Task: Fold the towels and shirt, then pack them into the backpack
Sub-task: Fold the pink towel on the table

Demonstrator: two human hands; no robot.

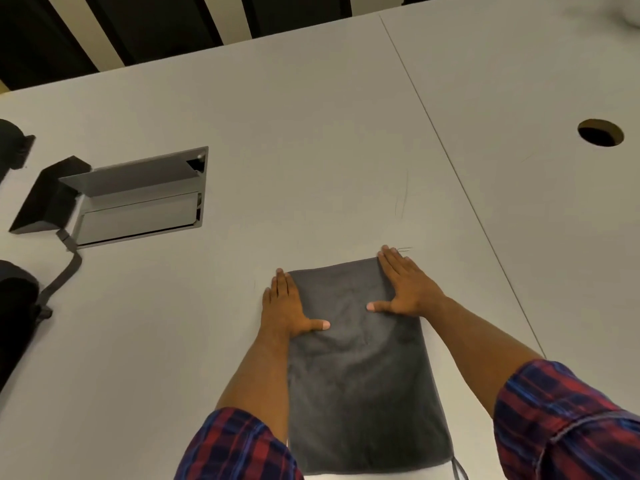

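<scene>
A dark grey towel (360, 375) lies folded into a long rectangle on the white table (277, 133), running from the near edge away from me. My left hand (285, 306) lies flat on its far left corner, fingers straight, thumb spread onto the cloth. My right hand (403, 284) presses flat on the far right corner, thumb pointing inward. A black backpack (17, 306) sits at the left edge, only partly in view, with a grey strap (64, 271) trailing from it. No shirt is in view.
A recessed cable box (138, 199) with its lid raised is set in the table at the left. A round cable hole (600, 132) is at the far right. A seam (450, 161) runs diagonally across the tabletop.
</scene>
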